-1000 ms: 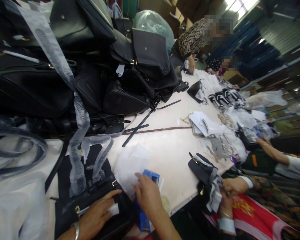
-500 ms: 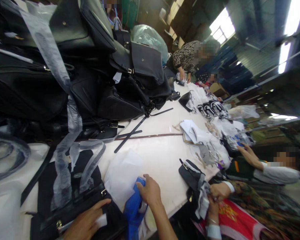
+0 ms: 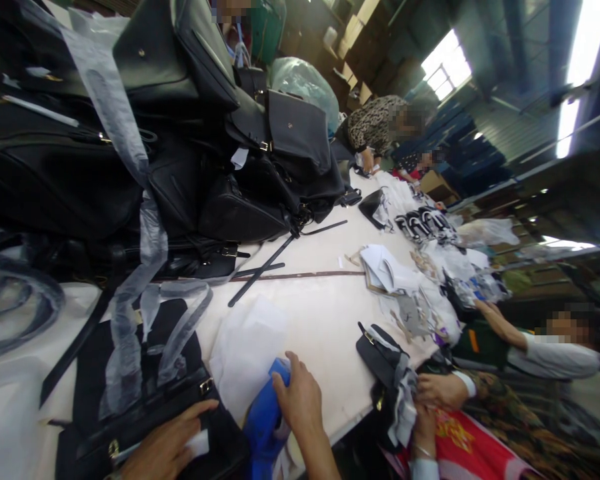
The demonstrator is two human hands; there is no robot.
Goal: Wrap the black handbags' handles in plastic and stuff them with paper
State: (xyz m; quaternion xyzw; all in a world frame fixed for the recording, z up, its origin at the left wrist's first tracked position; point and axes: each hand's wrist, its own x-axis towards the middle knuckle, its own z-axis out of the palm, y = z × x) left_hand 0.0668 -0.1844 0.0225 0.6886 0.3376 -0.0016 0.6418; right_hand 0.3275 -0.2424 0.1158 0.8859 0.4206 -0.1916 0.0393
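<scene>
A black bag [image 3: 145, 430] with gold buckles and translucent plastic wrap on its straps lies in front of me. My left hand [image 3: 167, 443] rests on its front, the index finger stretched out and the lower fingers curled around a small white piece of paper [image 3: 199, 443]. Just to the right is a blue tape dispenser [image 3: 263, 423], tilted at the table's near edge. My right hand [image 3: 301, 395] closes its fingers over the upper end of it. White tissue paper [image 3: 250, 347] lies behind the dispenser, partly under it.
A tall pile of black bags [image 3: 190, 153] fills the left side. Loose black straps [image 3: 263, 270] cross the table [image 3: 325, 320]. At right, a co-worker's hands [image 3: 437, 393] hold a small black bag [image 3: 380, 353]. Papers [image 3: 387, 267] and packing material lie farther along.
My right hand and the blue tape dispenser have shifted slightly down and left. My left hand has moved a little left on the bag. The camera view has tilted slightly.
</scene>
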